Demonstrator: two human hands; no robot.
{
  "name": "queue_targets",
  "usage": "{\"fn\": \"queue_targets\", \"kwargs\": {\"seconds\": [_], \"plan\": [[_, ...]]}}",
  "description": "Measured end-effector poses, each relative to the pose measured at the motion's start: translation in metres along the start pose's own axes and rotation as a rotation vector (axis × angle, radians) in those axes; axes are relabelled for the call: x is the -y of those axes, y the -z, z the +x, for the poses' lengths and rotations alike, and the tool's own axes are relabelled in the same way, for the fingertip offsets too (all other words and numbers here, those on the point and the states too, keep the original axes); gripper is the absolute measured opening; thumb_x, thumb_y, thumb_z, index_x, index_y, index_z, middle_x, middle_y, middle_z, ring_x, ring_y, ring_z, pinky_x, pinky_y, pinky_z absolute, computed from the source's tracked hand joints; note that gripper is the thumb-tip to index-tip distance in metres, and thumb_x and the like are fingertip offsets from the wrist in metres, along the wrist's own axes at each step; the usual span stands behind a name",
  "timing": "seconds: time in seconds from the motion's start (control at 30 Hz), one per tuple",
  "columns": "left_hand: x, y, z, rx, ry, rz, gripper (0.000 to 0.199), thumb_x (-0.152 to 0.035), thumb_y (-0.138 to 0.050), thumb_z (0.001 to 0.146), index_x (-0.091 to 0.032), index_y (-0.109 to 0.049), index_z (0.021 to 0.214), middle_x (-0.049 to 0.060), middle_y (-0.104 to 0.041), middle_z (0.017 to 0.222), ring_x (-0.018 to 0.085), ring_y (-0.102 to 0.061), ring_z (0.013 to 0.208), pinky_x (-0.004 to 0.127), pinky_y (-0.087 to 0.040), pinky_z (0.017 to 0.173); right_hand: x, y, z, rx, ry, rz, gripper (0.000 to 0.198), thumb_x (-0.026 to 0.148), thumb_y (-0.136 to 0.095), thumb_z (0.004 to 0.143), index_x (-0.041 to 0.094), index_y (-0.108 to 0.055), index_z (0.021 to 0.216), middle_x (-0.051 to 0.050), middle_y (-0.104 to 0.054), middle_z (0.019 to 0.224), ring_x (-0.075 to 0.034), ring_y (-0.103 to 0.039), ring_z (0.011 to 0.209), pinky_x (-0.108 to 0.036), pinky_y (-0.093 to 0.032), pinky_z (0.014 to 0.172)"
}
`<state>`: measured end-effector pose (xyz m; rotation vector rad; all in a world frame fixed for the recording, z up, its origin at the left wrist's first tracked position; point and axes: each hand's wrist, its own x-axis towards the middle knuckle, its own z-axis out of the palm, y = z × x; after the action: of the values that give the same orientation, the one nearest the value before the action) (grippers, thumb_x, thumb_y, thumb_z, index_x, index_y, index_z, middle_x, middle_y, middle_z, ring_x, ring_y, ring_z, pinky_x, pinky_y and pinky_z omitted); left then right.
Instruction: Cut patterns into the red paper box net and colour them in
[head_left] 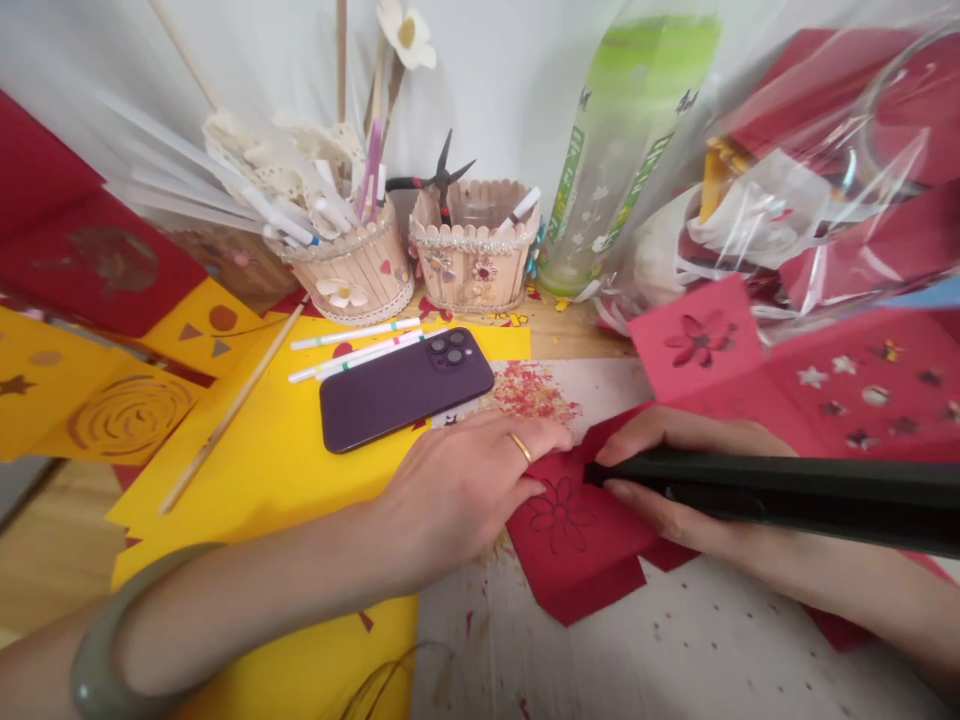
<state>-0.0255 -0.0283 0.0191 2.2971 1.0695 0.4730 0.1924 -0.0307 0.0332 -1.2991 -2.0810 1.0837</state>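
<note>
A piece of folded red card (574, 575) with a flower outline cut into it lies in front of me. My left hand (476, 475) rests on its left edge, thumb and fingers bent and holding it down; a gold ring is on one finger. From the right, my right hand (675, 480) is closed around a long black tool (810, 490), whose narrow end touches the card beside the flower. What kind of tool it is I cannot make out. Just beyond my left hand, a dark purple phone (397, 395) lies on yellow paper (300, 630).
Two wooden-stick baskets (349, 285) (480, 265) hold pens, pliers and flowers. White markers (352, 335) and a thin stick (232, 410) lie on the yellow paper. A green-topped clear bottle (615, 150), a plastic bag (832, 190) and cut red cards (802, 370) stand right.
</note>
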Motion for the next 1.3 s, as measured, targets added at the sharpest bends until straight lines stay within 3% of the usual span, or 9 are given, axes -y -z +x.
{"fn": "queue_targets", "kwargs": {"seconds": [0.13, 0.23, 0.33, 0.47, 0.7, 0.9, 0.97, 1.1, 1.3], "plan": [[0.004, 0.001, 0.002, 0.024, -0.089, 0.089, 0.022, -0.016, -0.047, 0.088, -0.024, -0.059, 0.104, 0.0, -0.064, 0.089, 0.017, -0.057, 0.083, 0.027, -0.045, 0.073, 0.0, 0.002, -0.001, -0.044, 0.015, -0.005, 0.006, 0.033, -0.061, 0.08, 0.028, -0.06, 0.083, 0.001, -0.068, 0.08, -0.016, -0.062, 0.065, -0.025, -0.049, 0.052], [0.01, -0.003, 0.001, -0.016, -0.232, 0.101, 0.033, -0.007, -0.039, 0.087, -0.024, -0.066, 0.094, 0.002, -0.063, 0.102, 0.016, -0.055, 0.087, 0.028, -0.044, 0.076, -0.003, -0.002, -0.002, -0.018, -0.021, 0.013, 0.006, 0.032, -0.059, 0.081, 0.026, -0.059, 0.082, 0.001, -0.066, 0.075, -0.016, -0.06, 0.063, -0.025, -0.049, 0.052], [0.015, -0.005, 0.0, -0.002, -0.29, 0.123, 0.036, -0.007, -0.042, 0.085, -0.029, -0.068, 0.098, 0.001, -0.059, 0.115, 0.017, -0.053, 0.094, 0.028, -0.044, 0.078, -0.006, -0.007, -0.005, -0.027, -0.013, 0.036, 0.005, 0.032, -0.06, 0.08, 0.027, -0.059, 0.08, 0.001, -0.063, 0.071, -0.016, -0.059, 0.061, -0.025, -0.048, 0.051], [0.018, -0.005, 0.001, 0.044, -0.302, 0.154, 0.029, -0.014, -0.05, 0.087, -0.032, -0.068, 0.101, -0.001, -0.058, 0.117, 0.018, -0.05, 0.099, 0.026, -0.042, 0.077, -0.006, -0.012, -0.006, -0.066, -0.014, 0.067, 0.004, 0.031, -0.06, 0.079, 0.028, -0.06, 0.077, 0.001, -0.064, 0.069, -0.015, -0.058, 0.056, -0.026, -0.047, 0.048], [0.015, -0.001, 0.003, 0.158, -0.118, 0.01, 0.023, -0.019, -0.059, 0.084, -0.035, -0.067, 0.098, -0.005, -0.055, 0.115, 0.017, -0.049, 0.103, 0.023, -0.04, 0.079, -0.003, -0.014, -0.004, -0.08, -0.015, 0.078, 0.005, 0.03, -0.06, 0.077, 0.027, -0.06, 0.074, 0.001, -0.065, 0.067, -0.014, -0.057, 0.053, -0.025, -0.047, 0.049], [0.01, 0.003, 0.007, 0.168, -0.038, -0.08, 0.017, -0.03, -0.058, 0.087, -0.033, -0.066, 0.102, -0.003, -0.057, 0.107, 0.015, -0.052, 0.097, 0.023, -0.042, 0.082, -0.005, -0.015, -0.004, -0.058, -0.011, 0.075, 0.006, 0.029, -0.059, 0.078, 0.025, -0.06, 0.072, 0.001, -0.065, 0.065, -0.013, -0.056, 0.052, -0.025, -0.045, 0.046], [0.01, 0.003, 0.007, 0.18, 0.062, -0.149, 0.022, -0.035, -0.059, 0.086, -0.031, -0.063, 0.107, -0.002, -0.057, 0.103, 0.014, -0.054, 0.093, 0.023, -0.044, 0.08, -0.008, -0.014, -0.004, -0.033, 0.006, 0.094, 0.006, 0.028, -0.058, 0.078, 0.025, -0.06, 0.073, 0.001, -0.063, 0.064, -0.013, -0.054, 0.05, -0.024, -0.044, 0.044], [0.01, 0.002, 0.009, 0.211, 0.098, -0.218, 0.023, -0.034, -0.058, 0.085, -0.03, -0.061, 0.108, -0.001, -0.056, 0.105, 0.016, -0.053, 0.099, 0.024, -0.044, 0.084, -0.013, -0.009, -0.003, 0.061, 0.046, 0.112, 0.004, 0.023, -0.058, 0.076, 0.026, -0.061, 0.074, 0.002, -0.061, 0.062, -0.012, -0.053, 0.049, -0.022, -0.044, 0.045], [0.005, 0.004, 0.011, 0.237, 0.286, -0.293, 0.035, -0.045, -0.061, 0.08, -0.032, -0.059, 0.112, -0.001, -0.053, 0.101, 0.017, -0.056, 0.095, 0.025, -0.047, 0.081, -0.015, -0.001, -0.001, 0.187, 0.088, 0.056, 0.01, 0.016, -0.056, 0.077, 0.025, -0.058, 0.076, 0.004, -0.058, 0.061, -0.011, -0.052, 0.05, -0.02, -0.043, 0.046]]}}
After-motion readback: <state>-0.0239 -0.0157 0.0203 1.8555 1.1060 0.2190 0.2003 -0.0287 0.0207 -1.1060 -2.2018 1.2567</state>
